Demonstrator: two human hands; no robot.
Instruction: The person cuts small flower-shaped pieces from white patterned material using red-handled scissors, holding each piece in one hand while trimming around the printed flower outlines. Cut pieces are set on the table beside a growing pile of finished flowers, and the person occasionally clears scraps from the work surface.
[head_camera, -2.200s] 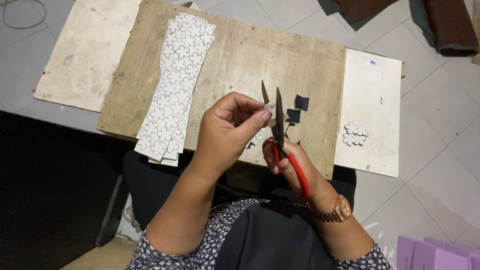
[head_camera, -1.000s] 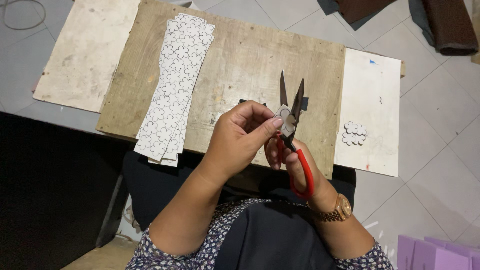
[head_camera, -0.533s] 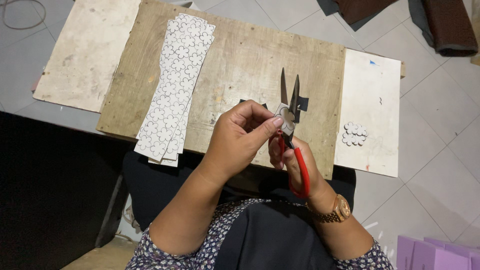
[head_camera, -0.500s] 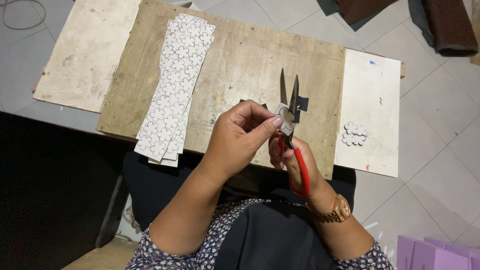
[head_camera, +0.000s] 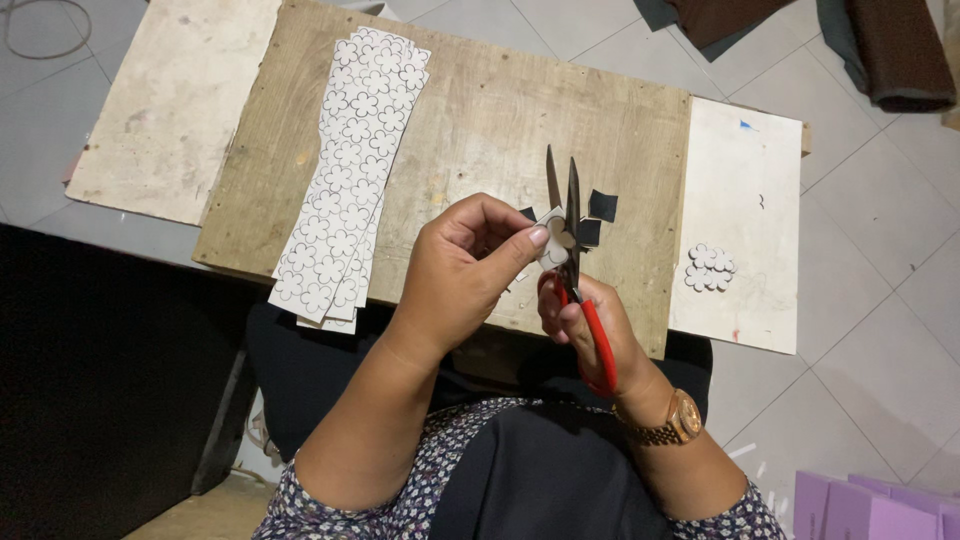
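Two hands cut a small paper piece over a wooden board.

Near the centre of the frame, the left hand (head_camera: 462, 262) pinches a small paper piece (head_camera: 551, 224) between thumb and fingertips, fingers curled tight around it. The right hand (head_camera: 590, 325) grips red-handled scissors (head_camera: 572, 240), fingers closed through the loops; the blades point up, slightly parted, and seem to meet the paper's edge, though the contact is hard to see. Dark scraps (head_camera: 601, 206) lie just beside the blades on the board (head_camera: 480, 110). Long flower-printed strips (head_camera: 350, 180) lie at upper left. Cut-out flowers (head_camera: 708, 268) rest on a white panel (head_camera: 745, 180) at right.
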